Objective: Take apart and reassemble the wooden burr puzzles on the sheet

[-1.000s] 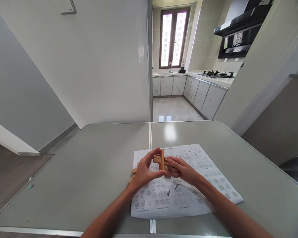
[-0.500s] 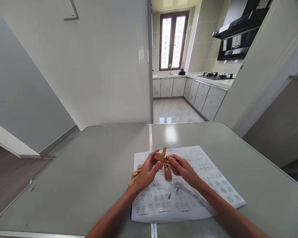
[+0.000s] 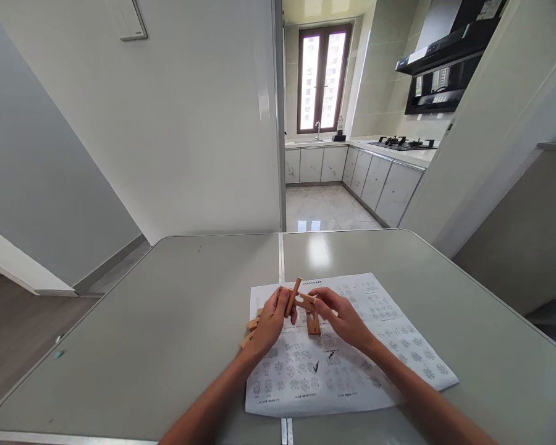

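My left hand [image 3: 273, 315] is closed on a wooden puzzle piece [image 3: 293, 295], a narrow bar tilted up to the right. Between the fingers of my right hand [image 3: 340, 314] is a second, notched wooden puzzle piece [image 3: 306, 302], its left end close to the first bar; whether the two interlock I cannot tell. Just below, another slotted wooden piece [image 3: 313, 323] lies on the printed sheet [image 3: 324, 389]. Several more wooden pieces [image 3: 254, 323] lie at the sheet's left edge, partly hidden behind my left hand and wrist.
The sheet, printed with rows of small drawings, lies on a grey-green table [image 3: 167, 321] with a metal seam [image 3: 282, 259] down its middle. A small green bit [image 3: 58, 354] sits near the left edge. Beyond the table are a white wall and a kitchen doorway.
The bar in my left hand has moved a little left and tilted further to the right. The notched piece in my right hand now shows more clearly, with a gap between the hands.
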Demonstrator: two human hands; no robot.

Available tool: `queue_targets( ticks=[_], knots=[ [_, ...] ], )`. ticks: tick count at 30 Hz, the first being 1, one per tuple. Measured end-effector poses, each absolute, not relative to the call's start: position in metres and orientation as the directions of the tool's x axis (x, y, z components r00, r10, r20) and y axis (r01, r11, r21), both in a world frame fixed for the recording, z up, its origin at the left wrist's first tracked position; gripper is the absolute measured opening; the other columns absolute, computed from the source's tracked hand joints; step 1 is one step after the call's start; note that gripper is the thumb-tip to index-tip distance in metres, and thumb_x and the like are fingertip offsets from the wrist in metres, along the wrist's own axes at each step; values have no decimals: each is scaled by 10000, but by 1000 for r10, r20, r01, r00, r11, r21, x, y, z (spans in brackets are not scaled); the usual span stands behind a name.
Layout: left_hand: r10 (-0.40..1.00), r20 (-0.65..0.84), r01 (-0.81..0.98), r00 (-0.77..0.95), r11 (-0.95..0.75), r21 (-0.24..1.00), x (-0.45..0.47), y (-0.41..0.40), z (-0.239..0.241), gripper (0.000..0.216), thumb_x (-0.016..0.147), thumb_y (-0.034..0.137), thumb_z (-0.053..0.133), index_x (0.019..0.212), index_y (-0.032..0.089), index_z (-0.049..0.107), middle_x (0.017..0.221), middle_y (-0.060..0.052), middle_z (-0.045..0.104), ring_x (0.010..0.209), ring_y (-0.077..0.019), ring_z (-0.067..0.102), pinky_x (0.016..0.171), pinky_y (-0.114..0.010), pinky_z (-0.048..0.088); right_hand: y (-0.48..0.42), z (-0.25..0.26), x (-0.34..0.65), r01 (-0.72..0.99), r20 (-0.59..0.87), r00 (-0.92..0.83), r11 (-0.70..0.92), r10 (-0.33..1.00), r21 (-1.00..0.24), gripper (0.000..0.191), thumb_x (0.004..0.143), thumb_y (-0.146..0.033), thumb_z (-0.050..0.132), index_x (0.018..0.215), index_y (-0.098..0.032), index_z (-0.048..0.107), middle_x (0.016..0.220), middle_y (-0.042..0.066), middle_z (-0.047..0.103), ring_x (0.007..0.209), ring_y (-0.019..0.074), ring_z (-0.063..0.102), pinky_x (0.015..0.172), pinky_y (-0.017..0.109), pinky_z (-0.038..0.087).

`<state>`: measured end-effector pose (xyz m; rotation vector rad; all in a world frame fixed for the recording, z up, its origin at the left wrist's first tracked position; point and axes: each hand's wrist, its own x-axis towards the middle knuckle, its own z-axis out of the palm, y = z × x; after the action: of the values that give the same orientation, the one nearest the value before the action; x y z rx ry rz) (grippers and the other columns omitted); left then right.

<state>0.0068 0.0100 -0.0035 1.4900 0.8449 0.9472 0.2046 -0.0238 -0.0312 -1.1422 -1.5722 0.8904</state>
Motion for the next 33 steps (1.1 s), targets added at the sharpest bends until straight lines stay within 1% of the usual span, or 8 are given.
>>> queue_targets(
  ticks=[3,7,12,19,23,27,29,33],
  knots=[
    [915,81,-37,394,-72,997,6,14,-8,462,1017,623,421,907,192,543,668,51,455,566,-107,427,615,-268,357,-20,-36,212,421,343,-181,388,922,-820,366,957,-492,620,1241,-262,599,1152,84,658,1009,255,640,880,414,537],
    [924,48,-127,381,1,992,5,17,-13,485,983,667,463,924,192,544,683,53,427,555,-99,395,574,-259,336,-19,-44,218,548,297,-344,447,891,-707,790,793,-498,808,1465,-304,442,1482,116,474,1357,329,482,1107,507,453],
    [941,30,-226,338,51,973,6,17,-15,519,941,701,519,904,184,551,674,57,404,530,-84,335,525,-247,316,-19,-50,220,677,241,-361,431,901,-597,1009,697,-460,876,1546,-318,350,1509,117,461,1415,362,413,1159,557,389],
    [951,-3,-259,311,88,962,7,15,-9,553,897,729,568,882,176,553,699,47,414,543,-78,302,508,-241,291,-13,-53,219,711,307,-257,394,917,-582,848,698,-413,858,1442,-264,480,1310,109,623,1241,340,562,1065,538,466],
    [952,-2,-210,307,70,975,6,14,-10,556,905,744,531,862,190,517,678,59,381,540,-81,285,508,-240,283,-11,-43,221,587,362,-10,299,932,-752,697,731,-486,850,1319,-254,557,1292,123,637,1171,339,602,1004,544,503],
    [939,24,-160,343,33,987,7,13,-15,514,950,706,491,833,208,442,674,71,332,549,-84,274,515,-235,266,-13,-25,218,175,246,160,217,956,-960,572,821,-573,765,1261,-254,588,1304,110,654,1170,304,630,1018,498,518],
    [929,44,-135,368,6,991,8,12,-17,495,970,686,470,831,213,420,683,70,330,556,-87,267,519,-237,260,-17,-16,212,-6,185,155,188,971,-982,529,858,-599,717,1251,-263,605,1308,106,663,1225,300,609,1048,483,504],
    [917,71,-31,392,-64,997,8,9,-16,469,995,668,420,873,216,454,700,58,386,574,-105,304,554,-248,318,-27,-5,191,-134,101,185,127,977,-983,521,858,-623,710,1229,-266,630,1335,104,656,1201,300,620,1077,495,479]
  ],
)
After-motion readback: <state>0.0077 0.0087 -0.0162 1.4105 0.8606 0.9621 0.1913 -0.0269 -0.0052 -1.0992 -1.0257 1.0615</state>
